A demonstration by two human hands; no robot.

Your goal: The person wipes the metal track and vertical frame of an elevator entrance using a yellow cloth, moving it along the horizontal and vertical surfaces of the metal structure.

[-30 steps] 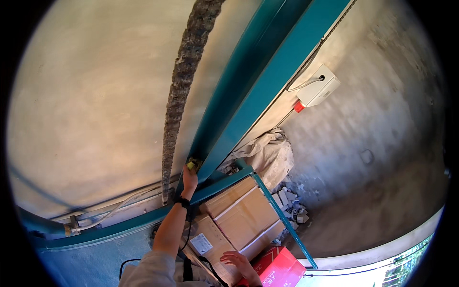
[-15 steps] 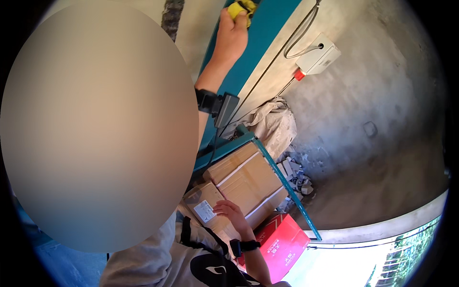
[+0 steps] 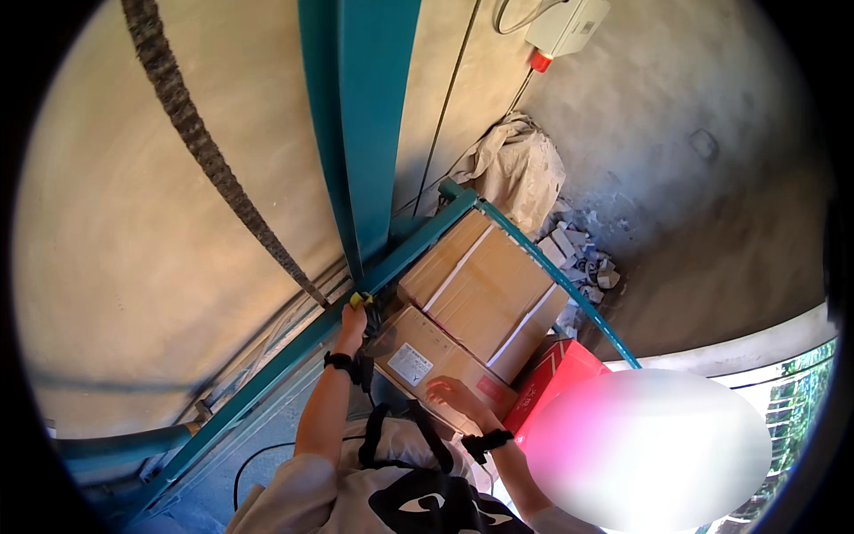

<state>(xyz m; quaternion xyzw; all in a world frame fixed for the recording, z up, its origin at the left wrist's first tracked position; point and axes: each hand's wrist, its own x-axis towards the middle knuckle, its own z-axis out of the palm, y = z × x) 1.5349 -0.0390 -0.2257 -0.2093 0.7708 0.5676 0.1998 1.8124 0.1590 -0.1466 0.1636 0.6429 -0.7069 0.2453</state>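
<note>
My left hand (image 3: 353,327) is closed round a small yellow-and-black object (image 3: 360,300), whose kind I cannot make out. It is at the teal rail (image 3: 391,264), beside the left edge of the cardboard boxes. My right hand (image 3: 455,396) is open, its fingers loosely bent and apart, with nothing in it. Just under it is the nearer cardboard box (image 3: 436,347) with a white label (image 3: 410,364); whether the hand touches the box I cannot tell. A larger cardboard box (image 3: 485,294) with white straps lies beyond.
A teal post (image 3: 378,116) rises behind the rail. A thin teal bar (image 3: 560,280) edges the boxes on the right. A red box (image 3: 556,378) sits beside them. Crumpled tan sheeting (image 3: 520,169) and broken rubble (image 3: 578,258) lie beyond. A dark rough rope (image 3: 209,147) slants across the left.
My left hand has come down from high along the teal post to the rail beside the boxes, still holding the yellow-and-black object. My right hand stays over the nearer box. The view has shifted.
</note>
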